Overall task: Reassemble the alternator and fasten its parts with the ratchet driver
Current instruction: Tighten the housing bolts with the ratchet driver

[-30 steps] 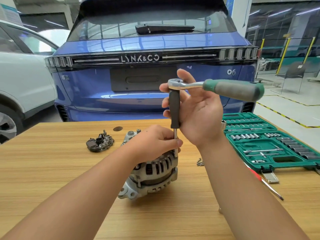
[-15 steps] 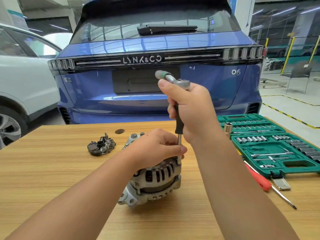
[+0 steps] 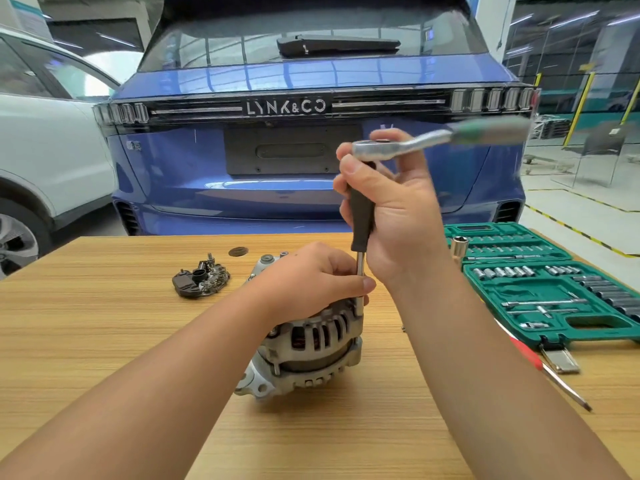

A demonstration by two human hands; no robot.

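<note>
The silver alternator (image 3: 311, 351) stands on the wooden table (image 3: 104, 341), near its middle. My left hand (image 3: 311, 282) rests on top of it, and its fingertips pinch the thin steel shaft of the driver extension (image 3: 362, 216) just above a bolt at the housing's right edge. My right hand (image 3: 398, 209) grips the black handle of that upright extension. On top sits the ratchet (image 3: 440, 138), its green handle blurred and pointing right. A dark rectifier part (image 3: 201, 280) lies loose to the left of the alternator.
An open green socket case (image 3: 554, 289) lies at the right with several sockets, and one loose socket (image 3: 459, 247) stands at its left edge. A red-handled screwdriver (image 3: 540, 368) lies in front of it. Behind the table are a blue car (image 3: 277, 168) and a white car (image 3: 45, 150).
The ratchet handle swung from pointing right to pointing away and left, and is back pointing right now, blurred by motion. My left hand stayed on the alternator and the shaft.
</note>
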